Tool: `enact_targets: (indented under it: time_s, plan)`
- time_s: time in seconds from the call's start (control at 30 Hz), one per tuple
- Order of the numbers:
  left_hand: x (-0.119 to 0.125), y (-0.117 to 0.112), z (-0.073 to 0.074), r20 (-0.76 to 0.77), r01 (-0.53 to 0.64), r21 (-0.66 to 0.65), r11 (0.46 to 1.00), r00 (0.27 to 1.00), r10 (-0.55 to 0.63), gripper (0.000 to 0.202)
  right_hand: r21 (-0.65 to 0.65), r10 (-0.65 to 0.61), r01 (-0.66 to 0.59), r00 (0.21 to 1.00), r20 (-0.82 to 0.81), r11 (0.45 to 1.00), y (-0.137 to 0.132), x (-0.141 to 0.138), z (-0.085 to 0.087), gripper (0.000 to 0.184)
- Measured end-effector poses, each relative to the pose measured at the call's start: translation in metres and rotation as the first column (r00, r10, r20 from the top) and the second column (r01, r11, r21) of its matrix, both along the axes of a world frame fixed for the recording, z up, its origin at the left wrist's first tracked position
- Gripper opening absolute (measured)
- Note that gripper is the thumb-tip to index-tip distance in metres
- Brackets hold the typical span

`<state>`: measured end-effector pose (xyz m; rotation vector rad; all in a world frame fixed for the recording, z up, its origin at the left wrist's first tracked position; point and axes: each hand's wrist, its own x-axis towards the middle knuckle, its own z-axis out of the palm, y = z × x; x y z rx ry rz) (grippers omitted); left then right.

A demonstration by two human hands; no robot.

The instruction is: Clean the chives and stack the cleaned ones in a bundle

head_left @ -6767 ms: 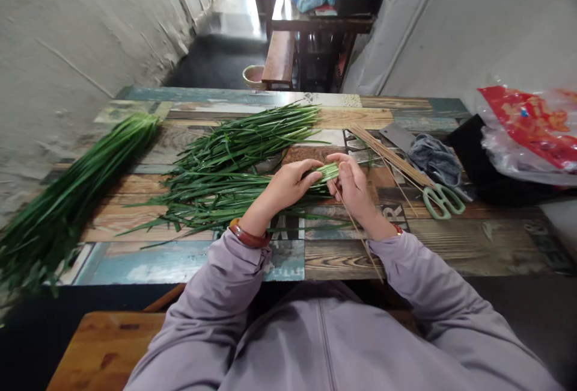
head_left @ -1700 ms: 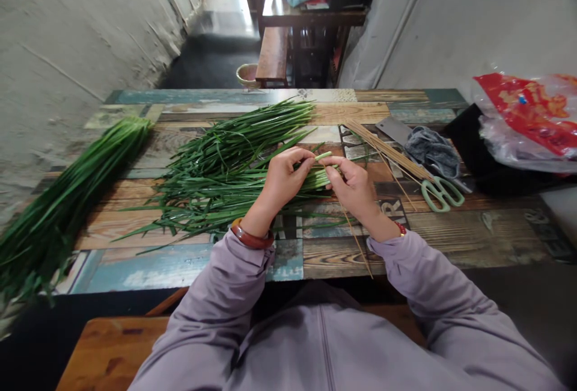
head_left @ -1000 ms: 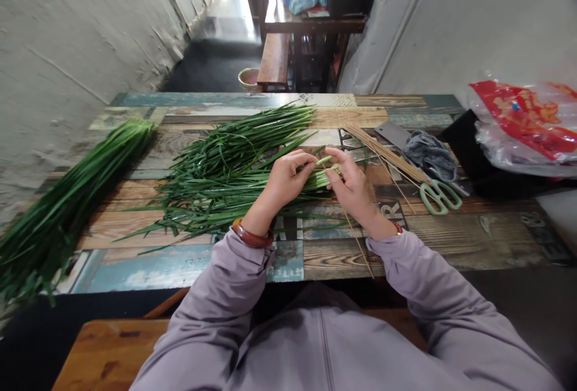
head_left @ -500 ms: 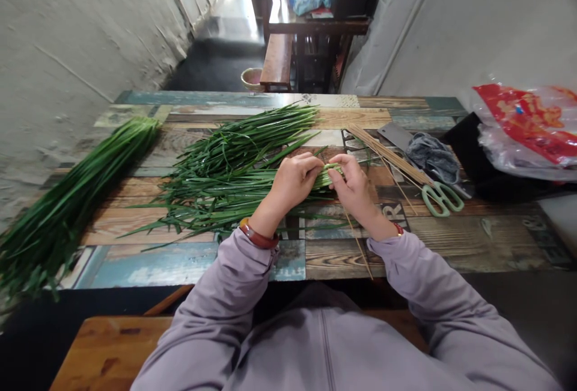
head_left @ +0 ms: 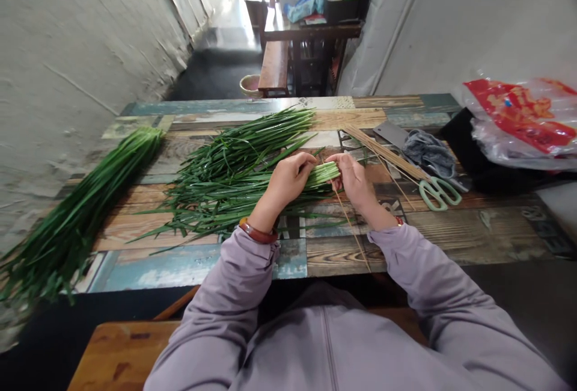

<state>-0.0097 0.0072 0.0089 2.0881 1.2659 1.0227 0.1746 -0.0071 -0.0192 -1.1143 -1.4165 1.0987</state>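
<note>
My left hand (head_left: 290, 177) is closed round a bunch of garlic chives (head_left: 325, 172), pale stem ends pointing right, green leaves trailing left over the table. At those stem ends, the curled fingers of my right hand (head_left: 354, 180) close on the bunch from behind, thumb on top. A thin dry straw (head_left: 354, 231) hangs below the stems toward the table's front edge; whether my right fingers pinch it too is hidden. Behind my left hand lies a loose pile of garlic chives (head_left: 252, 138).
A large bunch of garlic chives (head_left: 99, 192) lies along the table's left side. To the right are a sheaf of straws (head_left: 385, 153), green-handled scissors (head_left: 439, 193), a grey cloth (head_left: 428, 153) and a red-and-clear plastic bag (head_left: 523, 117). A bench (head_left: 274, 66) stands beyond the table (head_left: 153, 264).
My right hand has shifted slightly and turned, its fingers now behind the stem ends, which show more plainly. My left hand keeps its grip. The whole view has moved a little.
</note>
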Motion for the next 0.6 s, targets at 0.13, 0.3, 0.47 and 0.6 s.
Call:
enact_targets:
  time_s: [0.13, 0.3, 0.47, 0.6]
  plan:
    - [0.001, 0.001, -0.003, -0.001, -0.067, 0.023, 0.998, 0.998, 0.067, 0.018, 0.020, 0.004, -0.007, 0.990, 0.140, 1.000, -0.002, -0.008, 0.004, 0.040]
    - [-0.006, 0.005, -0.005, 0.079, -0.136, -0.018, 0.991, 0.987, 0.137, 0.021, 0.102, -0.096, 0.068, 0.950, 0.296, 0.992, 0.001, -0.012, 0.006, 0.023]
    - [-0.021, 0.031, 0.009, 0.010, -0.248, -0.055, 0.967, 0.969, 0.248, 0.026, 0.062, -0.119, 0.105, 0.944, 0.307, 0.993, 0.007, -0.014, 0.001, 0.019]
    - [-0.016, 0.062, 0.016, -0.364, -0.198, 0.009, 0.980, 0.912, 0.188, 0.024, 0.061, -0.114, 0.102, 0.959, 0.258, 0.993, 0.008, -0.016, 0.000, 0.024]
